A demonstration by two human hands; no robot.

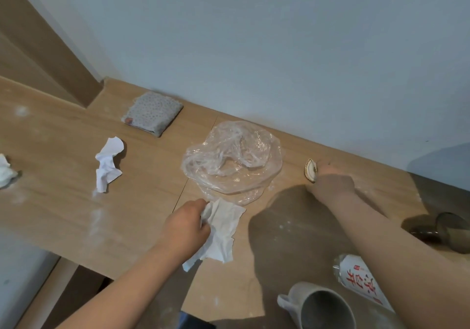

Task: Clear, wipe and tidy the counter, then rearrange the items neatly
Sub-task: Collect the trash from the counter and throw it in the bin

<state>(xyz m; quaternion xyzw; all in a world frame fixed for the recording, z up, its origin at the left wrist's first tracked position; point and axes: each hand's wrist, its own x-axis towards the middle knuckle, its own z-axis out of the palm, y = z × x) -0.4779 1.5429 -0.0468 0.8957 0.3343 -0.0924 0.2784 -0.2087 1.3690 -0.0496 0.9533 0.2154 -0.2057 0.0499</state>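
A: While the left hand (185, 227) is gripping the tissue (223, 229) against the counter (56, 135), near the middle, how far is this tidying getting?

B: Barely beginning, I'd judge. Powder (95, 223) is lying in smears left of that hand, and more is dusting the right side.

A: What is waiting to be cleared?

B: A bag (234, 160) is sitting crumpled just beyond the tissue. A wad (108, 163) is lying further left, and a second wad (6, 171) is poking in at the left edge. A cloth (152, 113) is resting folded, far back by the wall.

A: And the right hand (333, 185)?

B: It is reaching to the far right with its fingers curled, touching or just beside a trinket (310, 170). It is showing the camera its back, so I cannot tell whether it is pinching the thing or holding nothing.

A: Anything nearer?

B: A mug (323, 308) and a bottle (361, 280) are sitting at the near right, and a glass (450, 229) is lying on its side beyond them. So clearing, most of the wiping and all the rearranging are remaining.
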